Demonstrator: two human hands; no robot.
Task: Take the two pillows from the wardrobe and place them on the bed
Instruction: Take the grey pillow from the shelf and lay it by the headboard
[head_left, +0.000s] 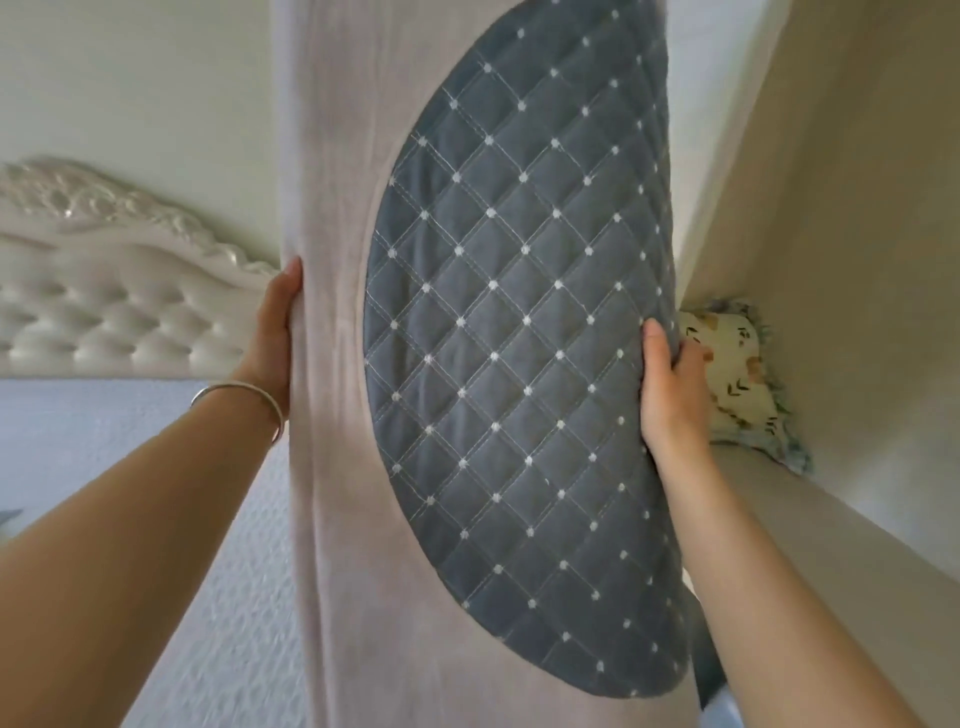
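Two hands hold one pillow (509, 332) up in the middle. Your left hand (272, 332) squeezes its edge at 9 o'clock, your right hand (670, 395) at 3 o'clock. It looks soft, light and floppy, so hold both sides. The bed (104, 431) waits at 9 o'clock.

Soft even daylight, no hard shadows, wide-angle bending at edges — slight motion blur low on the frame

The pillow (493, 338) stands upright between both hands, left hand (272, 332) on its left edge, right hand (670, 395) on its right. The headboard (119, 296) lies behind-left of the pillow, a cushion (737, 374) behind-right.
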